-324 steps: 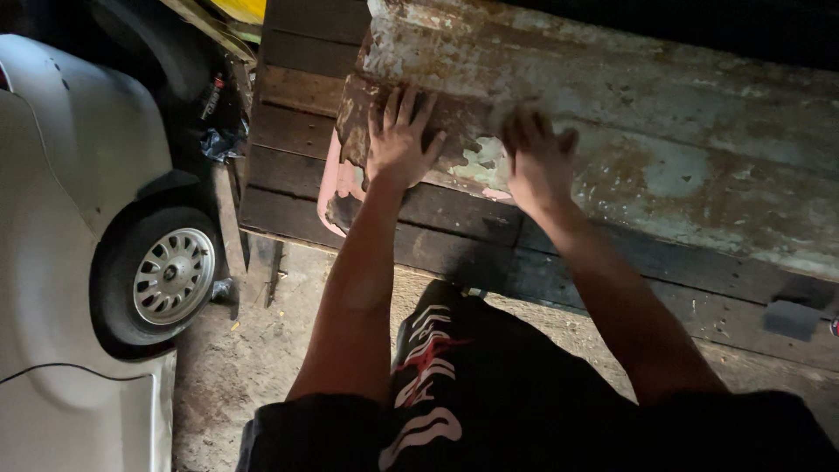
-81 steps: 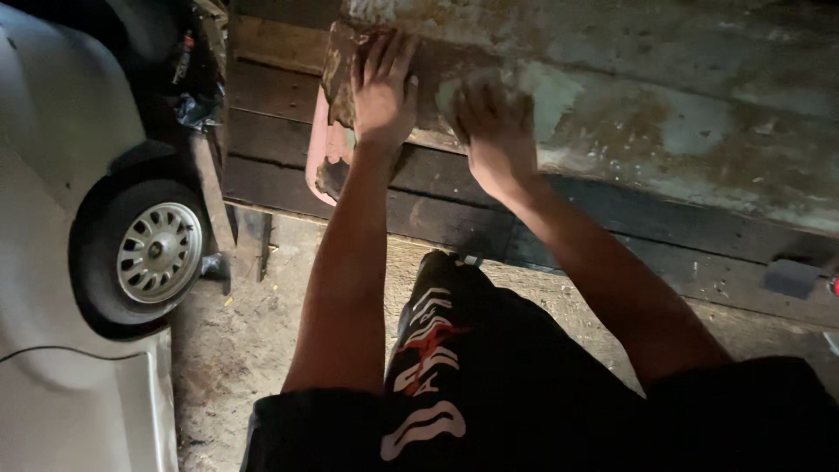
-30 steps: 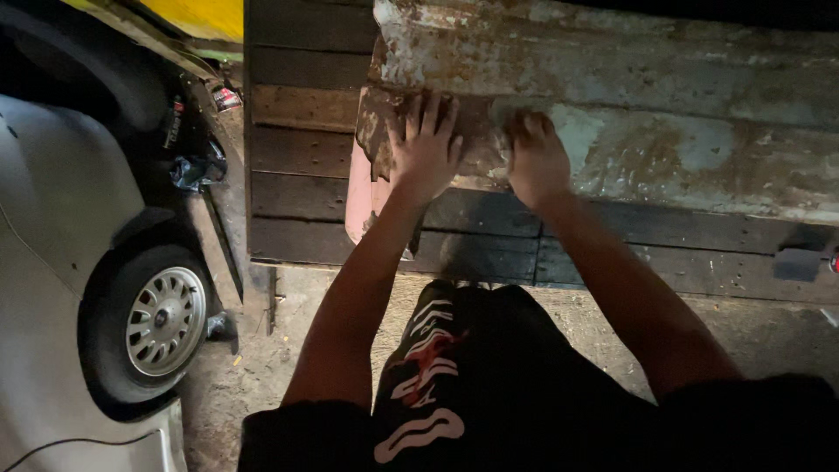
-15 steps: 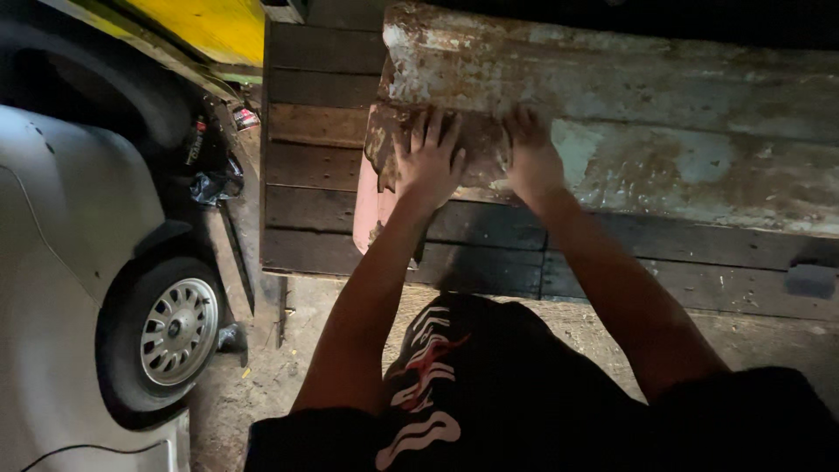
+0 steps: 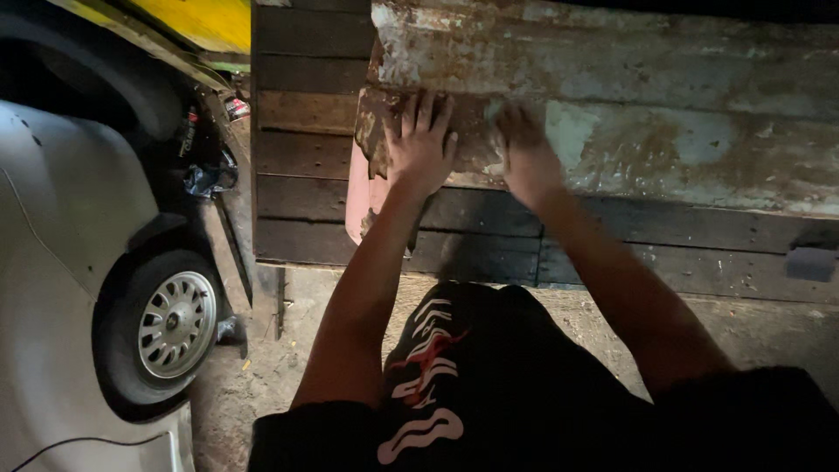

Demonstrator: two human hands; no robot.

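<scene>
Underfoot lies a dirt floor (image 5: 262,385), sandy and littered, dimly lit from above. Rising from it is a dark plank surface (image 5: 306,183) of wide horizontal boards, and this serves as the landmark for everything else. On top of the plank surface rests a long rusty metal panel (image 5: 664,114), its pale paint flaking into brown patches; its left end stops partway along the boards, leaving bare wood to the left of it.

Both hands lie on the left end of that panel. The left hand (image 5: 421,150) is spread flat, fingers (image 5: 426,112) released and splayed against the rusted metal, grasping nothing. The right hand (image 5: 524,157) is just beside it, pressed to the panel as well; it is blurred, so whether it is flat or curled cannot be told. A pink object (image 5: 360,197) hangs against the front of the plank surface, just below the left hand and partly hidden by the forearm.

Left of the plank surface stands a white car (image 5: 61,288), its wheel (image 5: 175,323) near the boards' lower corner, with only a narrow strip of dirt between. Above the car, beyond the boards' left edge, shows a yellow panel (image 5: 201,19). Below the boards, the person's dark patterned shorts (image 5: 454,385) fill the open ground.
</scene>
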